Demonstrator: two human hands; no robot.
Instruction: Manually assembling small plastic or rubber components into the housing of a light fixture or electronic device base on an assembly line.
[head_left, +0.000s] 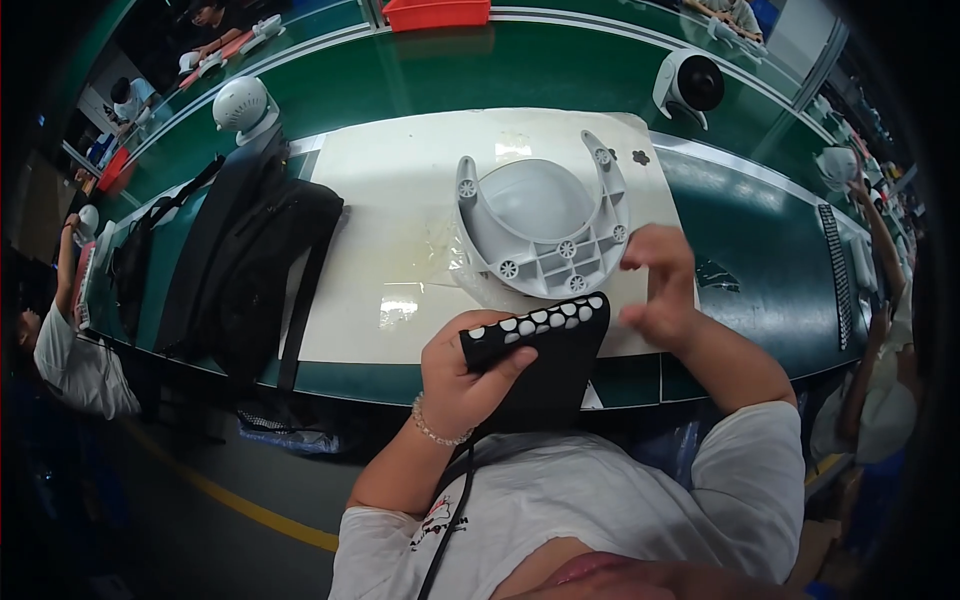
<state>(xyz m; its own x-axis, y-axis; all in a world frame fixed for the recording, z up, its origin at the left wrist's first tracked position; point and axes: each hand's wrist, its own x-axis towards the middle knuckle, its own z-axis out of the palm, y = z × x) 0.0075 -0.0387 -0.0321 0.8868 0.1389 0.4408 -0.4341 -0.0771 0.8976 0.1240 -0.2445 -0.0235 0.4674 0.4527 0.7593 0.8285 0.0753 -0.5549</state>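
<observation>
My left hand is closed round a black sheet that carries rows of round white pads along its upper edge. The thumb presses on the sheet's face. Beyond it lies a light grey plastic housing, with two curved arms, a ribbed underside and several round recesses around a smooth dome. Close to the housing's right rim is my right hand, its thumb and curled fingers apart with a gap between them. No held thing shows in it.
The housing rests on a cream board on the green table, beside crumpled clear plastic. Black bags lie at left. White cameras stand behind at left and right. A red bin sits farther back. Other people work around.
</observation>
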